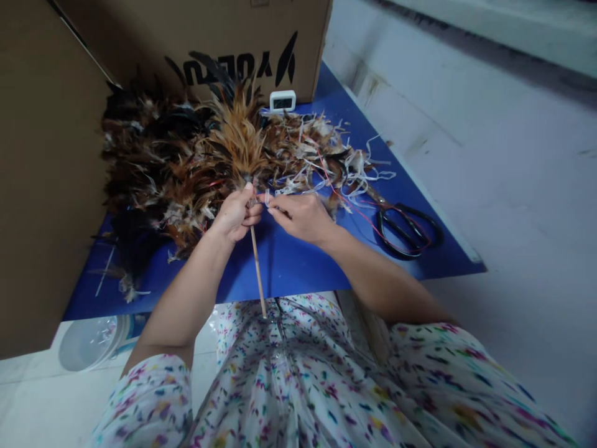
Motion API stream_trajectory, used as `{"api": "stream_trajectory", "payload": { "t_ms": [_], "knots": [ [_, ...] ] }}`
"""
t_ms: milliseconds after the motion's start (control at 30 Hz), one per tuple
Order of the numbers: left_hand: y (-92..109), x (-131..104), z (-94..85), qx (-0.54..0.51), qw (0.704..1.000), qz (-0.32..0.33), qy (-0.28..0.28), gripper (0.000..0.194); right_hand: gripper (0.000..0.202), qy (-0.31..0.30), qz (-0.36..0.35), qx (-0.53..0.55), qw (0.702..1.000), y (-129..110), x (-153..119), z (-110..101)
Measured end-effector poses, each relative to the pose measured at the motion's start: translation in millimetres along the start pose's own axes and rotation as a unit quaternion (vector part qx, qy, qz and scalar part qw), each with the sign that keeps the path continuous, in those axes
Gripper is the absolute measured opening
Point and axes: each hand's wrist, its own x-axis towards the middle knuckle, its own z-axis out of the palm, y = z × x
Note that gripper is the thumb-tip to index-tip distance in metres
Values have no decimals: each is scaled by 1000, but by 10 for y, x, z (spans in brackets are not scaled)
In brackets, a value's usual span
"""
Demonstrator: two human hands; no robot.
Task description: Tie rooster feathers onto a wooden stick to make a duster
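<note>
head view, the only one we have. we find the left hand (236, 214) clamped around a thin wooden stick (258, 270) just below a tuft of brown feathers (240, 140); the thumb presses on the base of the tuft, the other fingers are curled shut on the stick. the stick runs down from that grip toward the person's lap, its lower end near the patterned clothing.

the right hand (301, 214) sits just beside the left, fingertips pinched together on a pale strip (267, 198) at the foot of the feathers; how the strip lies around the stick we cannot tell, the fingers hide it.

on the blue board (298, 261) we note a heap of loose dark and brown feathers (153, 168) to the left, a tangle of pale strip offcuts (326, 155) to the right, black scissors (405, 230) near the right forearm with a red thread (354, 211) across them, a small white clock (283, 101), and a cardboard box (209, 43) behind.

our judgement: the binding is best done with the left thumb keeping the quills flat against the stick, the strip held taut and close to the grip, and the feather bases kept level so none slip out.
</note>
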Motion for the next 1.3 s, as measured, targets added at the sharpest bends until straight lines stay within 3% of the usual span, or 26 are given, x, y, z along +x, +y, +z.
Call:
{"api": "stream_trajectory", "payload": {
  "t_ms": [433,600,767,900,1000,1133,1167,1300],
  "knots": [
    [-32,-5,26,1,1000,-9,-16,32,29,-32,-5,-11,999,-11,-4,82],
    [-25,-15,32,-5,1000,-10,-19,31,20,-24,5,52,998,-9,0,53],
    [7,-33,43,-6,1000,-1,-17,33,15,38,88,187,978,33,35,-43],
    [19,-51,52,-5,1000,-7,-28,31,18,105,66,121,985,189,97,23],
    [14,-61,57,1,999,-8,-39,33,33,76,44,89,992,308,157,155],
    [20,-71,61,12,999,-3,-36,32,17,-2,40,105,994,352,226,229],
    [27,-72,61,14,999,0,-32,32,22,-14,46,121,991,348,232,215],
    [60,-72,46,8,999,31,-11,34,23,18,115,159,980,358,199,93]
  ]
}}
